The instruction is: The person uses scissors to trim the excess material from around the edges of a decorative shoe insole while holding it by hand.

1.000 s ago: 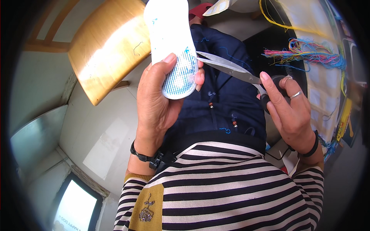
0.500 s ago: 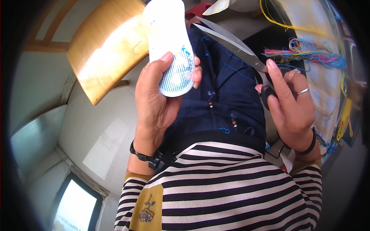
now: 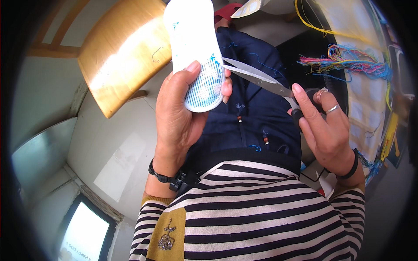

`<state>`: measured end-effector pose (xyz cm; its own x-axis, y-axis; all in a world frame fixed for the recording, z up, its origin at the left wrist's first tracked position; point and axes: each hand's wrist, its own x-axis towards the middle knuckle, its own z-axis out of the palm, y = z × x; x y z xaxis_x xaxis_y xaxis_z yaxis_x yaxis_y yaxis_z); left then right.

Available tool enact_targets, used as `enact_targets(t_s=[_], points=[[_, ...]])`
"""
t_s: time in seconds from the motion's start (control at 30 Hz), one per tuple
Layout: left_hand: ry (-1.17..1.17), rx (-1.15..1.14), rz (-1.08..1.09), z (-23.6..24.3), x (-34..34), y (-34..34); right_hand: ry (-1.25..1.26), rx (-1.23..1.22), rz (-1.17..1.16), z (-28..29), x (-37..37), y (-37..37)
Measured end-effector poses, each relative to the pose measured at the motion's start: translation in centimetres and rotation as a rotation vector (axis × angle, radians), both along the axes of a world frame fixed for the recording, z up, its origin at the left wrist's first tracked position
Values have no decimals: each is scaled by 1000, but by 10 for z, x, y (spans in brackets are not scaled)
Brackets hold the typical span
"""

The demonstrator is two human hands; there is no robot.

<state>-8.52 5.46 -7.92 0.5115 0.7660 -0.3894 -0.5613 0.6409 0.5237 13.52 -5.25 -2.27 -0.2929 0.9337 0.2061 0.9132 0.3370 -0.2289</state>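
A white insole [image 3: 189, 39] with rows of blue stitching on its heel end stands upright in my left hand [image 3: 176, 102]. My thumb lies on the stitched face and the fingers wrap behind its right edge. Loose blue thread ends [image 3: 214, 59] stick up near that edge. My right hand [image 3: 324, 124] grips a pair of scissors [image 3: 261, 81] by the black handles, with the index finger stretched along the pivot. The blades are slightly parted, and their tips are at the insole's right edge, close to the thread ends; whether they touch I cannot tell.
A wooden chair seat [image 3: 117, 56] is at the upper left. On the right, a bundle of coloured threads [image 3: 348, 61] lies over the edge of a cloth-covered table [image 3: 363, 102], with yellow thread [image 3: 320, 27] above. Blue thread scraps [image 3: 254, 148] lie on my dark trousers [image 3: 248, 122].
My right hand has brought the scissors down and left, so the tips now meet the insole's edge. The blades have closed somewhat. My left hand and the insole have shifted slightly right.
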Motion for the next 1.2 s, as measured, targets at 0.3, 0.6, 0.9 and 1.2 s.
enact_targets(t_s=[0.3, 0.6, 0.9, 1.2], points=[[86, 91, 6, 3, 4, -2, -20, 0, -6, 1, -1, 1], [100, 78, -16, 5, 6, -4, 150, 5, -82, 3, -4, 9], [63, 62, 21, 2, 2, 0, 56, -101, -46, 5, 1, -1], [21, 0, 12, -1, -1, 0, 89, -125, -125, 0, 4, 2]])
